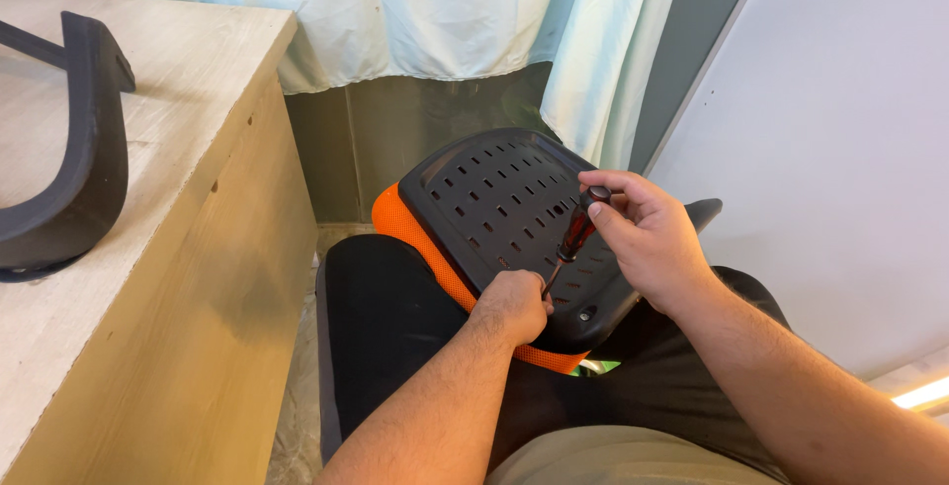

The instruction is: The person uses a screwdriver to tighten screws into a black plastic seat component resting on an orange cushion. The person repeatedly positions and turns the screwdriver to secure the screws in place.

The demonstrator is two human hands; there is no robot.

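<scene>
A black perforated plastic seat panel [494, 198] with an orange mesh cushion edge [420, 238] rests tilted across my lap. My right hand [647, 238] grips a screwdriver [575, 233] with a red and black handle, its tip pointing down at the panel's near edge. My left hand [514, 305] is curled on that near edge beside the screwdriver's tip, steadying the panel or the shaft. A small screw hole [585, 315] shows on the panel just right of my left hand.
A light wooden table [188, 149] stands at the left with a curved black plastic armrest part [84, 149] lying on it. A pale curtain [425, 10] hangs behind. A white wall panel [840, 149] rises at the right.
</scene>
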